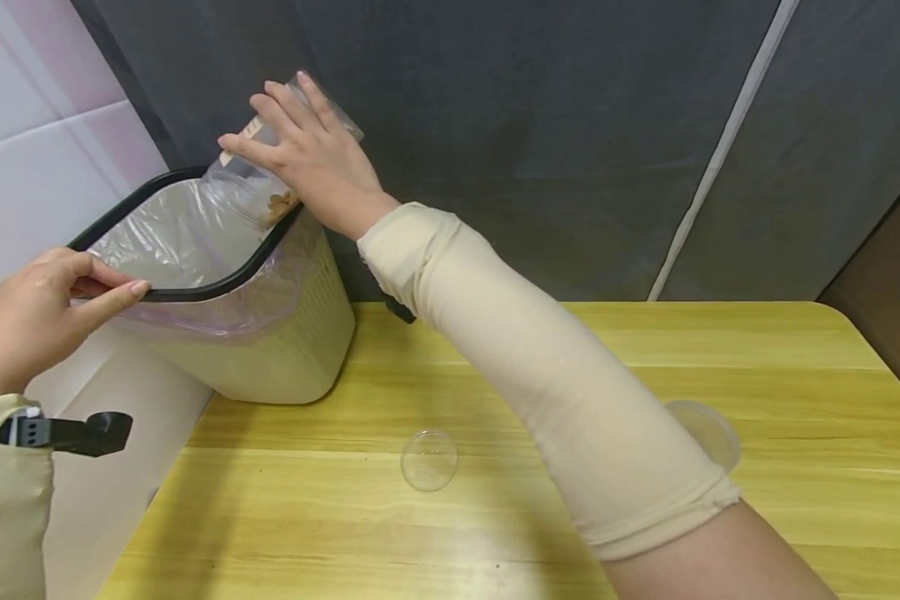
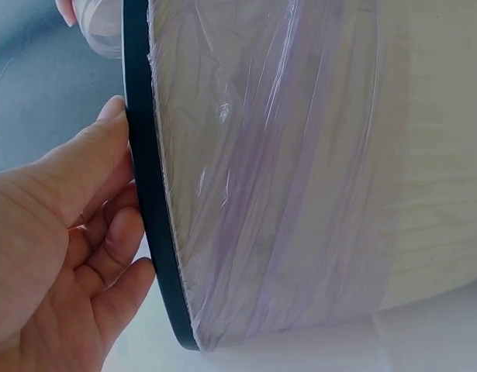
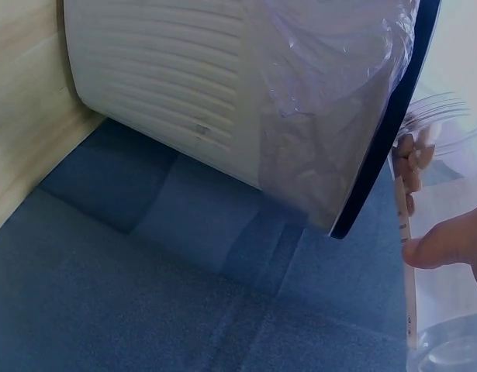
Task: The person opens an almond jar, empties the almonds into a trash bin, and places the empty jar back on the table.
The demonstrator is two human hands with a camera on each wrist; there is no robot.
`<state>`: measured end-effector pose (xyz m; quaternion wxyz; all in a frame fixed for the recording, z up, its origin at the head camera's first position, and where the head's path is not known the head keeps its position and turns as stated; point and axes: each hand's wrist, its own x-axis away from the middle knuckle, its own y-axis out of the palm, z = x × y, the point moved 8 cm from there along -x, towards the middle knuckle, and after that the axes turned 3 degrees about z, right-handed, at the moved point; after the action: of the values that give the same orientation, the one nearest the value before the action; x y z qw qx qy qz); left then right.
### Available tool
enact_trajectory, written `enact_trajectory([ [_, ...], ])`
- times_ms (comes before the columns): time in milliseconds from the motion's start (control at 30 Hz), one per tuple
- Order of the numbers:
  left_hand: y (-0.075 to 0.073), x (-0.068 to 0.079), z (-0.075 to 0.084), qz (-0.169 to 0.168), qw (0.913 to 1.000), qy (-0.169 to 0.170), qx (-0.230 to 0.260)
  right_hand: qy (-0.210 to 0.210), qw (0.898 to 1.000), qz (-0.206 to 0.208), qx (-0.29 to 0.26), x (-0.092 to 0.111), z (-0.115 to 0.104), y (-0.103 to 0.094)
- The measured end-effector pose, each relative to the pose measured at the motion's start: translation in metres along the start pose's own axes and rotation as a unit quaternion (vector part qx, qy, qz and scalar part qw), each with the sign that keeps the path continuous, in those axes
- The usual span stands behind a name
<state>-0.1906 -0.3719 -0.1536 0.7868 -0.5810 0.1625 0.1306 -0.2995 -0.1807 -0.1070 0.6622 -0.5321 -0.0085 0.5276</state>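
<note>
A cream trash bin with a black rim and a clear, purple-tinted liner stands at the left of the table. My left hand pinches the near part of the rim between thumb and fingers. Above the bin's far side, my right hand grips a clear plastic jar with a pale label. The jar is tilted, mouth end down toward the bin opening. Brown, nut-like pieces lie near its lower end. The palm side of the right hand is hidden in the head view.
A small clear round lid lies on the wooden table. Farther right is a larger translucent disc, partly covered by the right forearm. Dark grey fabric hangs behind the table, and a pale wall borders the bin's left side.
</note>
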Motion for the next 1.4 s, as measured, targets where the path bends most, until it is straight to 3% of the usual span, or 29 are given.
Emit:
enact_trajectory([
  [367,0.002,0.001,0.002,-0.004,1.0,-0.008,-0.002,0.033,0.999,0.026,0.012,-0.002,0.01,-0.005],
  [533,0.003,-0.001,0.002,-0.008,0.9999,-0.008,0.001,0.027,0.999,0.018,0.016,-0.003,0.008,-0.006],
  [767,0.005,-0.002,0.003,-0.009,0.9999,-0.004,0.008,-0.019,0.999,0.017,0.045,0.0,-0.001,-0.002],
  [1033,0.005,-0.003,0.005,-0.011,0.9998,-0.01,0.013,-0.068,0.993,0.071,0.068,0.003,-0.011,-0.012],
  [1400,0.001,-0.002,0.005,0.003,0.9999,-0.001,0.01,0.002,0.999,0.029,0.04,0.004,0.003,-0.005],
])
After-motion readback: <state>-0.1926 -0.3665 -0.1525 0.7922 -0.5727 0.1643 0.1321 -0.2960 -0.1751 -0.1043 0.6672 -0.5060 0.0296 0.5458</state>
